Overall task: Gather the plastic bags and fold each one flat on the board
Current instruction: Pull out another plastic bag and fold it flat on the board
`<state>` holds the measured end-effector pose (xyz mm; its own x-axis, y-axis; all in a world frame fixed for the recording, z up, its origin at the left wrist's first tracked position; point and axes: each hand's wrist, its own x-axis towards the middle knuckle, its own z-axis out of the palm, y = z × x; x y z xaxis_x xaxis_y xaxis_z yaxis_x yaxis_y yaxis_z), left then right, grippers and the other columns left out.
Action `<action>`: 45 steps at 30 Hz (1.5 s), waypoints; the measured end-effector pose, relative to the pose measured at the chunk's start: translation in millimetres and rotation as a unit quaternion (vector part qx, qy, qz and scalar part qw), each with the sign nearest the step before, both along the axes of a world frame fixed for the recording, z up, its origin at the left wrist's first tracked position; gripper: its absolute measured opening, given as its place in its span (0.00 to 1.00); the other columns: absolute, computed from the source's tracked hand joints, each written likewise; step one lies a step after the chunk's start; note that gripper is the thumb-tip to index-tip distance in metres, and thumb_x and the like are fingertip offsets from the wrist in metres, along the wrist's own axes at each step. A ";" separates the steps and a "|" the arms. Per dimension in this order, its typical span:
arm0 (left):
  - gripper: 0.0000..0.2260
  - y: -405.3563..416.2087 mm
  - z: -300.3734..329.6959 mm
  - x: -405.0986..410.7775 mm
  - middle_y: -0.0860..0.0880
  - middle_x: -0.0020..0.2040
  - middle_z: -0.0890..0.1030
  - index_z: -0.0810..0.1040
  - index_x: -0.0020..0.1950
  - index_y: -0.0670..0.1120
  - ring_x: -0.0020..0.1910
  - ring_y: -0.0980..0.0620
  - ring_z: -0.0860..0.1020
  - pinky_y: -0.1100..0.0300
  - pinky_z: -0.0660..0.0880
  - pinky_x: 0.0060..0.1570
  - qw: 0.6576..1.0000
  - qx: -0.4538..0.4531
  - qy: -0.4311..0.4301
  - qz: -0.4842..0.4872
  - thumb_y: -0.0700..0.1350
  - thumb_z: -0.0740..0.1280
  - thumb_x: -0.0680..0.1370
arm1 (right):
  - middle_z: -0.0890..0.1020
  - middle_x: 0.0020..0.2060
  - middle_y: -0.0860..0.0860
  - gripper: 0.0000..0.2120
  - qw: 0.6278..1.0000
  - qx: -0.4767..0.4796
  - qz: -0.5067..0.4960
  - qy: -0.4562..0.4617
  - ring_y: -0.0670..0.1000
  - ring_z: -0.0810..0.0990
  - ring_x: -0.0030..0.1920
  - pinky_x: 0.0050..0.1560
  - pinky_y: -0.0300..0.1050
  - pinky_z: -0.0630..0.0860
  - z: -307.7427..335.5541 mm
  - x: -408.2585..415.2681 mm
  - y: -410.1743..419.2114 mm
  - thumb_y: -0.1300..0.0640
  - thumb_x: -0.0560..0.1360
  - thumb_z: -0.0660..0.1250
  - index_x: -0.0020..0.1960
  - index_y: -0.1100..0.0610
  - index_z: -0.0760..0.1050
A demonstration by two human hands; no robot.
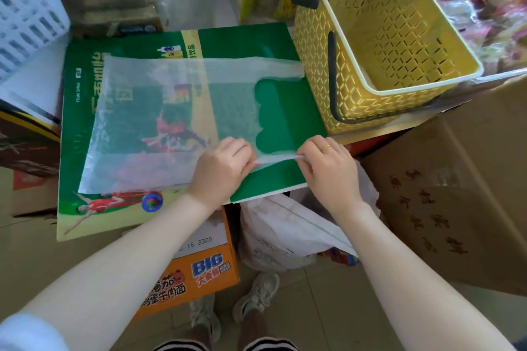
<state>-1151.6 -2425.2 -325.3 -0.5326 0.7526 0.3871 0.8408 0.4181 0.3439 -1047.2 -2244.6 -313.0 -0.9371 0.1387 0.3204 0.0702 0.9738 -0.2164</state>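
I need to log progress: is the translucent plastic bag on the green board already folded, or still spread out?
Spread out. The plastic bag lies flat and full length on the green board, both handles extended.

Both hands' fingers [251,161] curl under, hiding their tips.

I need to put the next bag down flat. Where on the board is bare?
Bare green board lies between the plastic bag and the yellow basket. The near strip is crowded by the left hand and right hand.
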 end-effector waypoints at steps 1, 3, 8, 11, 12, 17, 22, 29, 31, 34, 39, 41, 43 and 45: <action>0.10 -0.2 -1.5 0.8 0.44 0.36 0.79 0.76 0.36 0.40 0.34 0.45 0.76 0.55 0.73 0.28 1.000 -0.004 0.007 0.001 0.44 0.61 0.75 | 0.78 0.40 0.55 0.05 0.999 -0.040 -0.007 -0.008 0.56 0.76 0.40 0.35 0.49 0.74 -0.2 -1.1 2.7 0.58 0.73 0.67 0.42 0.60 0.75; 0.07 -3.4 -5.3 1.8 0.44 0.40 0.79 0.77 0.40 0.40 0.36 0.44 0.77 0.53 0.73 0.34 1.000 -0.017 0.012 0.008 0.42 0.61 0.73 | 0.78 0.42 0.54 0.10 0.996 -0.084 -0.004 -0.041 0.56 0.76 0.42 0.40 0.49 0.74 -1.6 -0.6 8.1 0.52 0.71 0.69 0.44 0.59 0.75; 0.09 -23.5 -11.7 -0.1 0.44 0.43 0.82 0.81 0.46 0.40 0.41 0.44 0.79 0.55 0.76 0.41 1.000 -0.017 -0.010 0.005 0.43 0.64 0.73 | 0.81 0.46 0.52 0.17 0.997 0.007 0.068 -0.033 0.56 0.78 0.45 0.43 0.47 0.70 -3.5 0.3 -4.3 0.45 0.72 0.63 0.52 0.55 0.80; 0.07 -34.4 -15.3 -1.5 0.45 0.42 0.83 0.82 0.44 0.41 0.39 0.45 0.79 0.55 0.77 0.38 0.999 -0.014 0.029 -0.001 0.42 0.66 0.74 | 0.81 0.43 0.51 0.08 0.993 0.079 0.089 0.012 0.55 0.78 0.40 0.41 0.46 0.66 -9.6 -11.3 -27.6 0.55 0.71 0.67 0.48 0.55 0.81; 0.05 -37.2 -15.0 -2.4 0.45 0.41 0.83 0.82 0.43 0.41 0.39 0.45 0.79 0.55 0.77 0.37 0.999 -0.014 0.040 -0.002 0.40 0.67 0.73 | 0.81 0.41 0.51 0.06 0.991 0.097 0.085 0.018 0.55 0.77 0.39 0.40 0.46 0.66 -12.0 -14.7 -33.4 0.60 0.69 0.68 0.45 0.55 0.80; 0.03 -35.7 -10.0 -5.0 0.46 0.36 0.80 0.79 0.37 0.41 0.39 0.48 0.71 0.57 0.69 0.36 0.997 -0.004 0.083 0.006 0.36 0.71 0.70 | 0.77 0.33 0.51 0.08 0.988 0.134 0.057 0.053 0.54 0.73 0.32 0.36 0.45 0.62 -10.8 -20.5 -38.9 0.68 0.65 0.64 0.33 0.57 0.74; 0.06 -49.0 -13.3 -4.4 0.45 0.37 0.80 0.77 0.41 0.41 0.37 0.45 0.77 0.58 0.73 0.34 0.998 -0.053 0.032 0.029 0.39 0.61 0.70 | 0.73 0.29 0.53 0.07 0.992 0.108 0.066 0.011 0.54 0.71 0.29 0.31 0.43 0.63 -14.4 -14.5 -33.5 0.69 0.61 0.60 0.33 0.58 0.70; 0.11 -86.3 -19.9 -14.6 0.43 0.55 0.78 0.79 0.46 0.45 0.56 0.44 0.74 0.45 0.73 0.55 0.984 -0.125 -0.127 -0.013 0.49 0.61 0.73 | 0.76 0.35 0.54 0.11 0.990 0.017 0.004 -0.140 0.58 0.75 0.37 0.38 0.47 0.71 -3.3 -10.7 -47.6 0.55 0.61 0.57 0.36 0.59 0.75; 0.13 -92.1 -22.3 -13.5 0.40 0.67 0.71 0.80 0.48 0.48 0.67 0.40 0.66 0.41 0.60 0.66 0.978 -0.128 -0.165 -0.008 0.54 0.60 0.74 | 0.79 0.45 0.58 0.18 0.992 0.019 0.002 -0.128 0.60 0.77 0.46 0.48 0.50 0.73 1.2 -15.6 -73.8 0.50 0.67 0.56 0.45 0.60 0.78; 0.15 -97.1 -18.5 -5.9 0.46 0.73 0.60 0.81 0.48 0.50 0.73 0.44 0.54 0.47 0.49 0.71 0.967 -0.054 -0.247 0.036 0.54 0.57 0.76 | 0.74 0.65 0.59 0.26 0.987 0.021 0.067 -0.147 0.60 0.72 0.66 0.66 0.53 0.63 -15.0 -26.1 -112.9 0.45 0.77 0.51 0.65 0.61 0.72; 0.29 -113.9 -21.0 -11.5 0.47 0.75 0.52 0.61 0.72 0.43 0.74 0.51 0.50 0.52 0.46 0.73 0.960 -0.100 -0.220 0.144 0.59 0.53 0.77 | 0.68 0.71 0.55 0.30 0.974 0.052 0.078 -0.206 0.58 0.67 0.70 0.67 0.55 0.56 -38.4 -27.4 -112.2 0.40 0.79 0.43 0.72 0.55 0.63; 0.35 -128.3 -23.7 -14.9 0.49 0.74 0.41 0.46 0.75 0.47 0.74 0.51 0.42 0.57 0.37 0.71 0.954 -0.212 -0.150 0.148 0.65 0.41 0.73 | 0.68 0.71 0.55 0.30 0.973 0.055 0.048 -0.218 0.58 0.67 0.70 0.67 0.55 0.55 -39.8 -21.5 -95.0 0.39 0.79 0.40 0.72 0.54 0.63; 0.35 -143.6 -26.7 -16.3 0.49 0.73 0.35 0.38 0.74 0.51 0.72 0.52 0.36 0.57 0.33 0.69 0.941 -0.272 -0.124 0.159 0.67 0.35 0.71 | 0.65 0.72 0.55 0.31 0.971 0.053 0.015 -0.233 0.59 0.64 0.71 0.68 0.53 0.52 -39.9 -14.2 -74.5 0.39 0.79 0.38 0.73 0.54 0.60; 0.35 -156.3 -23.2 -15.9 0.48 0.73 0.34 0.36 0.73 0.52 0.71 0.52 0.34 0.56 0.33 0.70 0.933 -0.289 -0.132 0.168 0.68 0.34 0.70 | 0.61 0.74 0.54 0.33 0.966 0.034 -0.017 -0.254 0.58 0.60 0.73 0.70 0.52 0.48 -39.8 -7.1 -56.5 0.37 0.78 0.35 0.75 0.53 0.56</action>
<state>-1167.5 -2581.5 -348.5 -0.7949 0.5692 -0.2102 0.5477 0.8222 0.1550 -1054.3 -2301.1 -352.8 -0.9709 0.1676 -0.1710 0.1835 0.9796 -0.0817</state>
